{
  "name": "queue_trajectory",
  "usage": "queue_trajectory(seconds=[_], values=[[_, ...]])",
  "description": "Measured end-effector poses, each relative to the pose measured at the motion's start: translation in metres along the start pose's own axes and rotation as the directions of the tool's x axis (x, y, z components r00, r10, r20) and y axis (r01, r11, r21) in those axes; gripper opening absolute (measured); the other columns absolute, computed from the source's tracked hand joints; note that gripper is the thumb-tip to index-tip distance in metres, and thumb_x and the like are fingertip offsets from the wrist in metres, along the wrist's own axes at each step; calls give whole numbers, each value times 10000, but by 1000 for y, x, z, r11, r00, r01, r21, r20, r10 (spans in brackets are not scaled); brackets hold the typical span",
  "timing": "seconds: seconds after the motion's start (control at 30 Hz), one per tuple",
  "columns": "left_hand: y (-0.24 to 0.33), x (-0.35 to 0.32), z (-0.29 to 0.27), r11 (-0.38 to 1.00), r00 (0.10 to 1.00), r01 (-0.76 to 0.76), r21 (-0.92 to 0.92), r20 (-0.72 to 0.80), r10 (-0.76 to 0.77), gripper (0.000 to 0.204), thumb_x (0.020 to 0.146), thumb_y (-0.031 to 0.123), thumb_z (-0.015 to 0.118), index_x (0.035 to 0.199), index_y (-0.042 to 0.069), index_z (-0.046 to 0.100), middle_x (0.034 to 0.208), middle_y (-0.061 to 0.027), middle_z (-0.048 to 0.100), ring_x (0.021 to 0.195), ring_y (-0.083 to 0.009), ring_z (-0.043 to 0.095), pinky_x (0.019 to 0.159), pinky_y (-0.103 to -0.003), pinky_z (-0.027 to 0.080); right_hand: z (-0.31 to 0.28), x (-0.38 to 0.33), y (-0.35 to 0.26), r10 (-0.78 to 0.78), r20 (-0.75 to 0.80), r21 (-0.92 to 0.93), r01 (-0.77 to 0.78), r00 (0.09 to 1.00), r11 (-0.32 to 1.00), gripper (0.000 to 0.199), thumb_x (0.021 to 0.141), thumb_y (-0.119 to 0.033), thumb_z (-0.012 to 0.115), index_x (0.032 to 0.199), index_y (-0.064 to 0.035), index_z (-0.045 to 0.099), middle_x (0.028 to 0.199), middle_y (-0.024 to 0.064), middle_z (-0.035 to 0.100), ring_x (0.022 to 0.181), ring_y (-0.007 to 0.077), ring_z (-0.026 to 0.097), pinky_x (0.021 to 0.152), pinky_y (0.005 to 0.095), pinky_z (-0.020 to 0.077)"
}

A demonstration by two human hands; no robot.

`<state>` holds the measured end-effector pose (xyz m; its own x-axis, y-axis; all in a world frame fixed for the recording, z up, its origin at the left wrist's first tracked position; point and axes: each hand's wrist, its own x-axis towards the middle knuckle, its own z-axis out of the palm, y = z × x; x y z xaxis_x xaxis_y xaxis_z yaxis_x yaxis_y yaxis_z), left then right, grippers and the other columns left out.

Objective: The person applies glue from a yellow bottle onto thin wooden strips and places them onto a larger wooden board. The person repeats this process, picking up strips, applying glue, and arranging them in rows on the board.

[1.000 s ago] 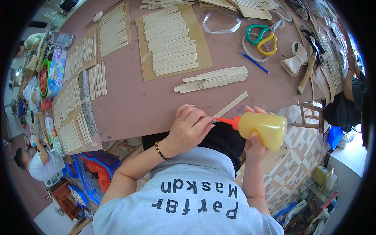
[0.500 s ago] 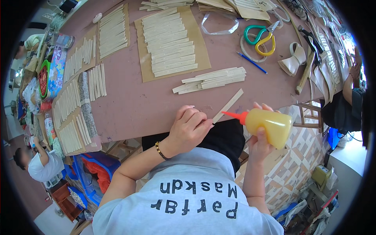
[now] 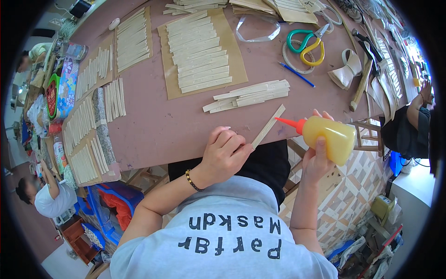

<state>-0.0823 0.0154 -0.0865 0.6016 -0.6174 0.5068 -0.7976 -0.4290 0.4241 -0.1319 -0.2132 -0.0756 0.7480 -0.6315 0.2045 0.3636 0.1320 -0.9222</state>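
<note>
My left hand (image 3: pixel 227 151) pinches the near end of a narrow cream strip (image 3: pixel 269 125) at the table's front edge. The strip slants away to the right, its far end free. In my right hand (image 3: pixel 318 160) is a squeeze bottle (image 3: pixel 331 139) of yellowish liquid, tilted so its red nozzle (image 3: pixel 290 122) points left. The nozzle tip is at or just over the strip's far part; I cannot tell whether it touches. Just beyond lies a loose pile of similar strips (image 3: pixel 248 96).
Rows of strips rest on brown card (image 3: pixel 239 69) and along the table's left side. Scissors (image 3: pixel 306 44), a tape roll (image 3: pixel 287 56), a blue pencil (image 3: pixel 297 74) and a hammer (image 3: pixel 361 86) lie to the right. Another person's hand (image 3: pixel 425 92) shows at the far right.
My right hand has moved the bottle right and slightly away from me, so the nozzle has shifted toward the strip's far end. My left hand stays almost still on the strip.
</note>
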Motion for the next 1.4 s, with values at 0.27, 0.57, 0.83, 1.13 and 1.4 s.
queue_trajectory(seconds=[0.27,0.57,0.83,1.13,1.4], values=[[1,2,0,999,999,-38,-33,-22,37,180,710,107,819,853,93,710,866,-16,572,850,-215,544,912,-432,447,1,-14,-3,67,107,62,-74,992,995,668,865,-180,766,1384,-47,368,1311,234,550,1213,424,581,1022,492,475],[-3,13,-4,988,989,-146,-40,-16,146,196,690,93,819,849,71,707,892,-22,580,855,-198,560,920,-418,474,-6,14,9,-18,-9,-7,18,1000,1000,523,934,-202,680,1359,-24,434,1341,229,535,1237,455,549,1015,533,497],[-7,12,-56,980,978,-199,26,-58,201,225,703,103,827,883,105,692,907,-4,586,844,-162,578,923,-411,484,-26,38,24,282,-84,505,-203,956,839,677,961,-350,637,1428,57,363,1415,237,476,1316,406,488,1011,495,526],[-65,6,-172,861,970,22,509,-218,104,194,763,128,799,855,108,629,871,-9,534,832,-190,560,881,-407,470,-29,51,43,306,90,710,-276,948,648,677,967,-329,635,1430,60,332,1453,236,434,1336,414,462,1074,516,478],[-145,-51,-172,785,989,145,603,-106,-101,167,774,66,765,848,74,616,878,-46,540,868,-256,557,850,-405,435,-19,55,47,348,150,791,-324,925,519,679,951,-269,666,1451,21,310,1446,226,437,1329,411,470,1060,525,492]])
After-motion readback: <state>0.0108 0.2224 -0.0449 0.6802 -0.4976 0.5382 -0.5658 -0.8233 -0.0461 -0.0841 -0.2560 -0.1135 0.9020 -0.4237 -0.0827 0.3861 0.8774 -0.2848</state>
